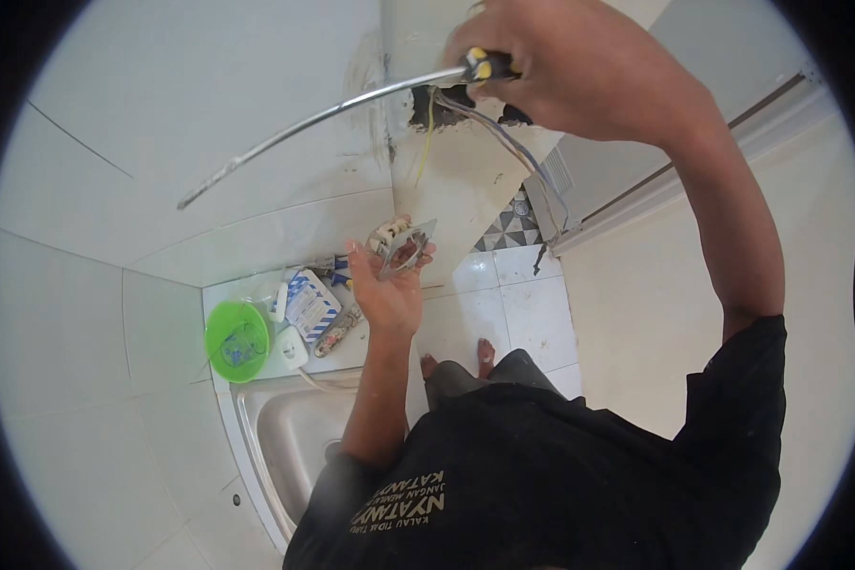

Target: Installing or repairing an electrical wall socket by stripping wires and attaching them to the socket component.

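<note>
My right hand (589, 76) is raised at the upper right, closed around the black and yellow handle of a long screwdriver (323, 119). Its metal shaft points left across the wall. Lower down, my left hand (389, 299) is turned palm up with its fingers curled around an electrical outlet insert (411, 247) with a thin metal frame. Between the hands, loose wires (494, 128) hang from a rough dark hole (426, 110) in the wall. One is yellow-green; the others look bluish and brown. The screwdriver's tip is well away from the insert.
Left of my left forearm, a counter holds a green bowl (215, 356), a blue and white box (312, 302), a white power socket (292, 348) and blue-handled pliers (339, 279). A steel sink (280, 418) lies nearer me. A grey door panel (627, 161) stands at right.
</note>
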A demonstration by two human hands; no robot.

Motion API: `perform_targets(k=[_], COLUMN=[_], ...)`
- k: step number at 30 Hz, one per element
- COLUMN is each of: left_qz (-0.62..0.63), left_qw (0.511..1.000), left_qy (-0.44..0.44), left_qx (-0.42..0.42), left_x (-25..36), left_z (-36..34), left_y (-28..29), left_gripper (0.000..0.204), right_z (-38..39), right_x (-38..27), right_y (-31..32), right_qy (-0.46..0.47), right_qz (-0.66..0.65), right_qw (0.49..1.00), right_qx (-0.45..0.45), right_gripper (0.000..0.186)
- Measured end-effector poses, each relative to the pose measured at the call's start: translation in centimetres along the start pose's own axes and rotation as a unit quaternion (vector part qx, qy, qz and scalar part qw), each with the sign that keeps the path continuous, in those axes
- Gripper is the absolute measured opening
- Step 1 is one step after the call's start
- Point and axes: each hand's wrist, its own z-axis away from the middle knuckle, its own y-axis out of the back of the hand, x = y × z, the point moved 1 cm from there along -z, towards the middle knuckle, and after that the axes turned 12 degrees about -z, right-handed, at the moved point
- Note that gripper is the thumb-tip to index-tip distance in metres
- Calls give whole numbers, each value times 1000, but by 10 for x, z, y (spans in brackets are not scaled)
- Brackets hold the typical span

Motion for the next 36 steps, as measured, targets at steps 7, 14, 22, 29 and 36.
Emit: perform_targets(k=[7,14,22,29,36], left_qz=[-36,-22,3,14,29], left_qw=[999,999,1000,1000,1000], left_qy=[2,-6,-10,-3,0], left_qx=[30,28,21,22,-4], left_x=[-2,0,-8,-8,-13], left_z=[-6,-8,-26,-30,-32], left_y=[-11,-16,-19,-24,-27], left_gripper=[62,59,58,55,52], right_z=[8,26,71,99,130], right_x=[4,0,3,-5,-5], right_y=[1,-18,-9,-6,-8], right_qy=[-70,3,15,-34,-102], right_qz=[20,67,52,24,15], right_qw=[996,996,987,988,978], right_qx=[-53,61,149,146,179], right_gripper=[16,10,14,18,21])
